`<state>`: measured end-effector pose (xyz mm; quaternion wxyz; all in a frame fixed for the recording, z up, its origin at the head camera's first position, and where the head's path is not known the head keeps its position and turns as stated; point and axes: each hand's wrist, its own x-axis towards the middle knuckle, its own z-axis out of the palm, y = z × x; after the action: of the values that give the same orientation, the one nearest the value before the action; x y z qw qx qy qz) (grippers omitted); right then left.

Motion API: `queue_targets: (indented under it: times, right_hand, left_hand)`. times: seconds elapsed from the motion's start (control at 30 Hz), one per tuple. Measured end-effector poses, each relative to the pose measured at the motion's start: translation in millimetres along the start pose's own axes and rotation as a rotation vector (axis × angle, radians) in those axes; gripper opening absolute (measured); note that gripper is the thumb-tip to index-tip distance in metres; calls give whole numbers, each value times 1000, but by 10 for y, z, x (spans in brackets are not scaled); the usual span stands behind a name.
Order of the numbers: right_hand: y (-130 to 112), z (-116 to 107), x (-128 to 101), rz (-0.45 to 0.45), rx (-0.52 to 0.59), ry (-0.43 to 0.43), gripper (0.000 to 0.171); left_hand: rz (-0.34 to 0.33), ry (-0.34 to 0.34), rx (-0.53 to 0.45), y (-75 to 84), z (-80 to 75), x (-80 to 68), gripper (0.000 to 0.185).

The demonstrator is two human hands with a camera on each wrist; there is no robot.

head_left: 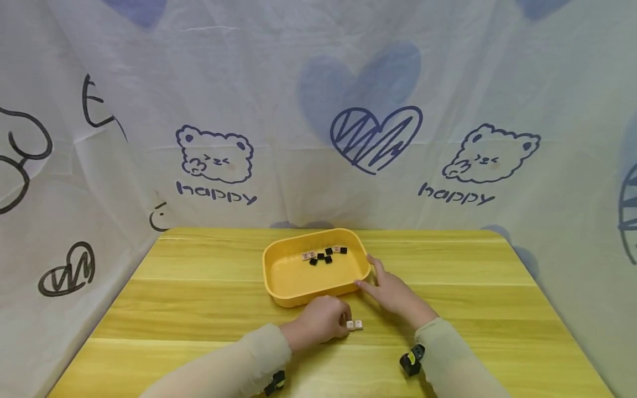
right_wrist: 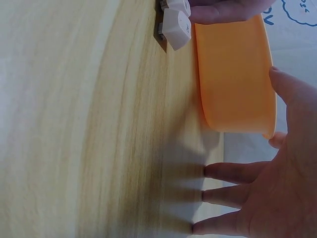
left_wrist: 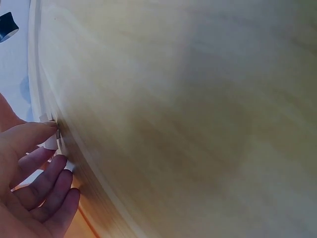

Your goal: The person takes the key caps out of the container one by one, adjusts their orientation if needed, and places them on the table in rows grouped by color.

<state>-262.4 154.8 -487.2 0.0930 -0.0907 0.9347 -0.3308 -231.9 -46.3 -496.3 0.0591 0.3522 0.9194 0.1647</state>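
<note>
Two white keycaps stand side by side on the wooden table, in front of a yellow tray. My left hand pinches the left one between thumb and index finger; in the left wrist view its white side shows between them. The other fingers of that hand are loosely bent. At the tray's near right corner, the thumb and index finger of my right hand touch the rim. Its remaining fingers are straight and spread, with their tips at the tabletop.
Inside the tray lie several black keycaps and a few white ones, mostly toward the back. A printed cloth hangs behind the table and along its sides. Dark devices are strapped at the wrists.
</note>
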Motion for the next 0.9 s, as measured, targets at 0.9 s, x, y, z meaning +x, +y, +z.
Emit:
queue_targets:
  times: [0.9]
  right_hand:
    - [-35, -21, -16, -15, 12, -7, 79]
  left_hand:
    - [-22, -4, 32, 27, -13, 9, 13]
